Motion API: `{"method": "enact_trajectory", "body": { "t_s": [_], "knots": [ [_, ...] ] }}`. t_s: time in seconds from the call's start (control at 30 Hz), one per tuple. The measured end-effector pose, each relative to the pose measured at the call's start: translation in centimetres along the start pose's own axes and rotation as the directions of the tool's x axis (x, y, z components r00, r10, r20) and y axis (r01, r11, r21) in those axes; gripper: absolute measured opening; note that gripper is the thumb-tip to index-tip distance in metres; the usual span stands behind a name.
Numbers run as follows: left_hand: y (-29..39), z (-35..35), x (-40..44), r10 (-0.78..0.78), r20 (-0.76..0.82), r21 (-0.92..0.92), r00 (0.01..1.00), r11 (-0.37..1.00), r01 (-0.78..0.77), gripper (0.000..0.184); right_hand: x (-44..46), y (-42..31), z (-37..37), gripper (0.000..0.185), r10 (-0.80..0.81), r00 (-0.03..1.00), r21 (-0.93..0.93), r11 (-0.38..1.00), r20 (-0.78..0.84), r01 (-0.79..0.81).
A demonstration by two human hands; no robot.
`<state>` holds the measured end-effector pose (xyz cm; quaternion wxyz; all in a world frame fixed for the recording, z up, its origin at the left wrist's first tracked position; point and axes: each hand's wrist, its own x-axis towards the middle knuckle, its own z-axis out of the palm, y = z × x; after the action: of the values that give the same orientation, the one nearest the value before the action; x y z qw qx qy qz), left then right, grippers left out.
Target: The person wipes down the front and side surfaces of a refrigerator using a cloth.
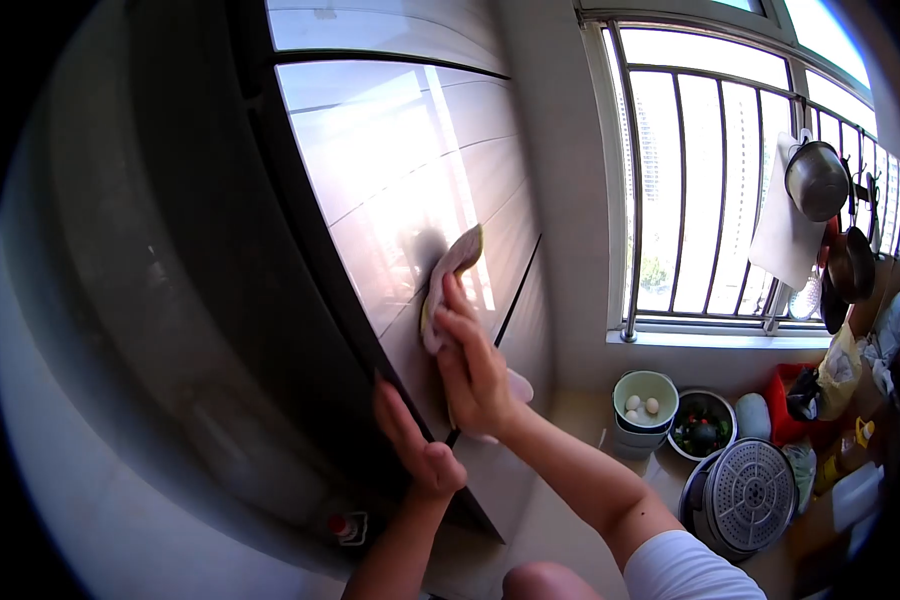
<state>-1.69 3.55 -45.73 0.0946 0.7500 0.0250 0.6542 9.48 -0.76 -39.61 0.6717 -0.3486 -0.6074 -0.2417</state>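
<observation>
A pale cloth [450,275] with a greenish edge lies pressed against a glossy, light-coloured cabinet or appliance door [370,180]. My right hand [475,375] presses on the cloth with its fingers together, and part of the cloth hangs below the palm. Lower and to the left, my left hand [418,445] rests at the door's dark side edge, holding no loose object; its fingers are stretched along the edge and partly hidden behind it. Light from the window reflects on the door's surface.
Right of the door is a barred window [705,190] with hanging pans [850,262]. On the floor are a bucket with eggs [646,386], a bowl of vegetables [702,425], a steamer [755,495] and a red crate [785,425]. My knee [550,582] shows at the bottom.
</observation>
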Motion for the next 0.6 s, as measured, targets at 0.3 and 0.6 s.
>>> {"method": "enact_trajectory", "body": {
  "t_s": [0.3,0.6],
  "knots": [
    [0.1,-1.3,0.7,-0.224,0.011,-0.442,0.975,0.873,0.205,0.097,-8.4,-3.7,0.8,0.028,-0.177,0.983,0.007,0.984,0.053,0.177],
    [2.3,-2.7,2.0,-0.458,0.113,-0.553,0.882,0.708,0.439,0.091,0.4,-3.4,1.6,0.025,-0.143,0.985,-0.08,0.988,-0.1,0.135]
  ]
}}
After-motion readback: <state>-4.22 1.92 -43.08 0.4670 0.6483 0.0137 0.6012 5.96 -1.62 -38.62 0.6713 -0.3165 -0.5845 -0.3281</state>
